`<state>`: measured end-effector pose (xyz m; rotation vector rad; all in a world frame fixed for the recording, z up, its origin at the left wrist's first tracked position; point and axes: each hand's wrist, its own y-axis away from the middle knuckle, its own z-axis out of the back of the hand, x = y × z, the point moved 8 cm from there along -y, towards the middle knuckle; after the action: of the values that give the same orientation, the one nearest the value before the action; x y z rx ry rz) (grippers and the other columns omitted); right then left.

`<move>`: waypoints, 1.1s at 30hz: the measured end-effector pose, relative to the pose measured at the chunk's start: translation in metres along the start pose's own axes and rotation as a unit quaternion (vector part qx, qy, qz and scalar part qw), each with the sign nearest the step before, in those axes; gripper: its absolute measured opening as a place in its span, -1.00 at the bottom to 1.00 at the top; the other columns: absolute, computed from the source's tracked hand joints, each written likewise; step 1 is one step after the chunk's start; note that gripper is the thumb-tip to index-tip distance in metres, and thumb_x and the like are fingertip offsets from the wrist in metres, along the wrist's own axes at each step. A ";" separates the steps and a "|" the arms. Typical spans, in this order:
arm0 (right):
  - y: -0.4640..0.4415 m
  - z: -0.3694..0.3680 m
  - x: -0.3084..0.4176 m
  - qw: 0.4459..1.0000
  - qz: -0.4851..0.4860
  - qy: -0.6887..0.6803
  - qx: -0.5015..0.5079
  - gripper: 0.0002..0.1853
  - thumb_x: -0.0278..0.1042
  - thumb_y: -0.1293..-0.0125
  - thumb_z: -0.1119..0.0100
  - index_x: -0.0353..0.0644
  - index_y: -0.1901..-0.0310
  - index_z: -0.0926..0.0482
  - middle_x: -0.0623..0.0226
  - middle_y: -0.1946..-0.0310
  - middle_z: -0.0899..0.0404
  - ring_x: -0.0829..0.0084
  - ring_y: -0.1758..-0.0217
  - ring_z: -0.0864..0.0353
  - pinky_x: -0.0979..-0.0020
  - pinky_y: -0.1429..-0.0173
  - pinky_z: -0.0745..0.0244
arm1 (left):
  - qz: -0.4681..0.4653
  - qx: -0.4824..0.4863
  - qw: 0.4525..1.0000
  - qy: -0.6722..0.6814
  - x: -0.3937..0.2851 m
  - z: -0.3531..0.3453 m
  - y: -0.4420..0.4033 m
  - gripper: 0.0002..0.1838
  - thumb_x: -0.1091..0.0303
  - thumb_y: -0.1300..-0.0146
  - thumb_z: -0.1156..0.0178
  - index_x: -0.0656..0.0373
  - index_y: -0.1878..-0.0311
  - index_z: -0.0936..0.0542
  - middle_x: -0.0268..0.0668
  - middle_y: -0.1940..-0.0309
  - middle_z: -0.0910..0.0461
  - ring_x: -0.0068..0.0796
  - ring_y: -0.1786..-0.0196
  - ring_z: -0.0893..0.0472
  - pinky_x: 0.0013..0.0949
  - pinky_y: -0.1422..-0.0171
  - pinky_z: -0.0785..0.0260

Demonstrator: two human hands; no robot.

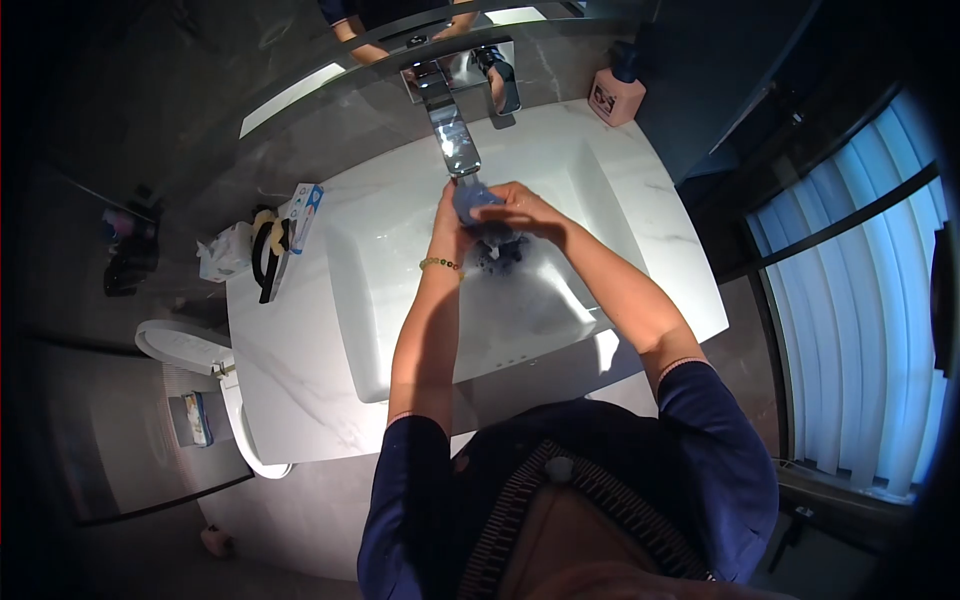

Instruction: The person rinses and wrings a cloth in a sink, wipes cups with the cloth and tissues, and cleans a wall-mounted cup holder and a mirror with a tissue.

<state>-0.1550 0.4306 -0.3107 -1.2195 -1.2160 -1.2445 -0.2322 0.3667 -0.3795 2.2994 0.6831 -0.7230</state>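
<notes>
Under the spout of the chrome faucet [450, 130], my two hands meet over the white sink [375, 290]. Between them is a translucent blue-grey item [472, 198], its exact kind unclear. My left hand [452, 222], with a beaded bracelet [440, 264] at the wrist, is closed along its left side. From the right, my right hand [525, 212] has its fingers curled over the same item. Dark patches [503, 255] show in the basin just below the hands; I cannot tell what they are.
A pink pump bottle [617, 95] stands at the counter's back right corner. Along the left side are a tissue pack [226, 252], a black band [264, 258] and a small blue-and-white box [306, 215]. Lower left is a toilet [245, 420]. A faucet handle [502, 85] projects beside the spout.
</notes>
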 end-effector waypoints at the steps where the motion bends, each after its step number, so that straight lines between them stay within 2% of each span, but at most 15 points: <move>1: 0.007 -0.007 0.015 0.997 0.067 0.040 0.019 -0.90 -0.38 -0.15 -0.16 -0.21 0.41 -0.55 0.40 0.48 -0.54 0.56 0.48 -0.43 0.54 0.34 -0.31 | 0.001 0.003 1.000 -0.001 -0.001 -0.003 -0.003 -0.55 -0.01 -0.29 0.03 0.25 0.13 -0.52 -0.14 0.34 -0.59 -0.26 0.25 -0.60 -0.30 0.14 -0.45; 3: 0.026 -0.022 0.024 0.988 0.131 0.077 0.036 -0.91 -0.40 -0.12 -0.16 -0.22 0.42 -0.53 0.39 0.46 -0.53 0.49 0.46 -0.45 0.49 0.30 -0.32 | 0.023 -0.016 1.000 -0.010 0.000 0.000 -0.007 -0.58 0.02 -0.27 -0.04 0.25 0.13 -0.53 -0.12 0.31 -0.60 -0.30 0.27 -0.60 -0.37 0.22 -0.44; 5: 0.046 -0.019 0.027 0.934 0.180 0.307 -0.038 -0.84 -0.41 -0.07 -0.22 -0.28 0.32 -0.55 0.34 0.35 -0.55 0.34 0.42 -0.43 0.37 0.24 -0.31 | 0.043 -0.038 0.998 -0.015 0.002 0.006 -0.010 -0.60 0.05 -0.24 -0.11 0.25 0.13 -0.55 -0.10 0.28 -0.60 -0.35 0.30 -0.59 -0.45 0.29 -0.43; 7: 0.071 -0.022 0.036 0.914 0.161 0.372 -0.024 -0.82 -0.43 -0.04 -0.22 -0.31 0.32 -0.54 0.23 0.33 -0.51 0.22 0.39 -0.42 0.33 0.22 -0.32 | 0.044 -0.020 0.998 -0.041 0.008 0.010 -0.010 -0.63 0.11 -0.23 -0.12 0.27 0.12 -0.54 -0.11 0.29 -0.60 -0.36 0.32 -0.59 -0.45 0.30 -0.43; 13: 0.095 -0.016 0.006 0.892 0.120 0.429 0.072 -0.61 -0.23 -0.01 -0.27 -0.24 0.13 -0.55 0.20 0.26 -0.54 0.18 0.28 -0.50 0.35 0.15 -0.41 | 0.036 0.036 0.989 -0.142 0.008 0.006 -0.003 -0.73 0.32 -0.19 -0.15 0.31 0.12 -0.54 -0.15 0.34 -0.60 -0.39 0.39 -0.58 -0.45 0.32 -0.44; 15: 0.090 0.004 -0.009 0.899 -0.046 0.435 0.022 -0.48 -0.16 0.00 -0.32 -0.22 -0.01 -0.53 0.19 0.19 -0.54 0.18 0.23 -0.52 0.33 0.11 -0.41 | 0.032 0.036 0.985 -0.164 -0.004 -0.001 0.006 -0.74 0.37 -0.17 -0.14 0.32 0.12 -0.53 -0.16 0.35 -0.59 -0.39 0.41 -0.57 -0.45 0.33 -0.44; 17: 0.077 0.017 -0.014 0.901 -0.073 0.428 0.005 -0.25 -0.14 0.06 -0.40 -0.17 -0.21 -0.38 0.16 0.20 -0.53 0.21 0.18 -0.52 0.31 0.08 -0.41 | 0.024 0.035 0.982 -0.187 -0.019 -0.010 0.016 -0.75 0.41 -0.15 -0.14 0.34 0.13 -0.53 -0.18 0.37 -0.59 -0.39 0.44 -0.56 -0.45 0.34 -0.44; 18: 0.068 0.018 -0.014 0.902 -0.071 0.426 0.006 -0.25 -0.14 0.06 -0.40 -0.17 -0.21 -0.38 0.16 0.20 -0.53 0.21 0.18 -0.52 0.31 0.08 -0.41 | 0.021 0.034 0.979 -0.198 -0.026 -0.012 0.020 -0.76 0.43 -0.14 -0.14 0.34 0.14 -0.53 -0.18 0.37 -0.59 -0.39 0.45 -0.56 -0.45 0.34 -0.44; 20: 0.048 0.036 0.000 0.938 -0.021 0.321 -0.130 -0.09 -0.19 0.08 -0.45 -0.01 -0.35 -0.18 0.18 0.03 -0.45 0.29 0.07 -0.46 0.37 0.04 -0.39 | 0.015 0.034 0.975 -0.221 -0.033 -0.014 0.025 -0.77 0.48 -0.12 -0.13 0.35 0.15 -0.53 -0.20 0.39 -0.59 -0.39 0.47 -0.55 -0.45 0.35 -0.45; 22: 0.021 0.026 0.018 0.938 0.121 0.304 -0.111 0.07 -0.30 0.16 -0.50 -0.01 -0.39 -0.03 0.19 -0.07 -0.39 0.29 -0.05 -0.40 0.38 -0.08 -0.34 | 0.012 0.042 0.976 -0.213 -0.035 -0.013 0.023 -0.77 0.48 -0.11 -0.14 0.35 0.15 -0.53 -0.20 0.39 -0.59 -0.39 0.47 -0.55 -0.45 0.34 -0.45; 23: 0.013 0.024 0.023 0.938 0.122 0.304 -0.111 0.07 -0.30 0.16 -0.50 -0.01 -0.39 -0.03 0.19 -0.07 -0.39 0.29 -0.05 -0.40 0.38 -0.08 -0.34 | 0.007 0.051 0.978 -0.203 -0.036 -0.013 0.021 -0.77 0.48 -0.10 -0.14 0.35 0.16 -0.53 -0.21 0.39 -0.59 -0.40 0.48 -0.55 -0.45 0.34 -0.44; 25: 0.003 0.000 0.034 0.975 0.144 0.170 0.021 0.03 -0.38 0.19 -0.51 -0.07 -0.35 -0.08 0.24 -0.11 -0.38 0.30 -0.09 -0.34 0.42 -0.17 -0.26 | -0.002 0.069 0.980 -0.185 -0.039 -0.014 0.018 -0.78 0.47 -0.09 -0.14 0.34 0.17 -0.52 -0.22 0.39 -0.59 -0.41 0.48 -0.54 -0.46 0.32 -0.44; 28: -0.005 -0.012 0.035 0.986 0.146 0.077 0.027 -0.05 -0.36 0.22 -0.50 -0.18 -0.28 -0.18 0.25 -0.01 -0.47 0.37 0.09 -0.45 0.45 -0.15 -0.28 | 0.011 0.076 0.993 -0.088 -0.048 -0.017 0.019 -0.77 0.46 -0.08 -0.15 0.33 0.18 -0.51 -0.22 0.38 -0.59 -0.42 0.46 -0.55 -0.45 0.30 -0.45; 30: -0.005 -0.026 -0.006 0.995 0.031 -0.016 0.095 -0.33 -0.42 0.23 -0.51 -0.18 -0.02 -0.45 0.31 0.12 -0.54 0.45 0.12 -0.45 0.48 -0.06 -0.31 | 0.026 0.079 0.996 0.011 -0.051 -0.018 0.020 -0.77 0.44 -0.08 -0.16 0.32 0.19 -0.51 -0.22 0.38 -0.60 -0.42 0.45 -0.56 -0.45 0.27 -0.46; 33: -0.018 -0.029 -0.050 0.998 0.000 0.011 0.064 -0.43 -0.40 0.26 -0.53 -0.20 0.11 -0.50 0.33 0.24 -0.56 0.46 0.24 -0.46 0.50 0.04 -0.35 | 0.043 0.077 0.996 0.005 -0.050 -0.012 0.022 -0.77 0.40 -0.10 -0.16 0.31 0.18 -0.51 -0.22 0.37 -0.60 -0.43 0.43 -0.56 -0.44 0.25 -0.46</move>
<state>-0.1731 0.4022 -0.3606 -1.1087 -1.2600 -1.1588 -0.2506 0.3465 -0.3310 2.4570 0.5459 -0.7482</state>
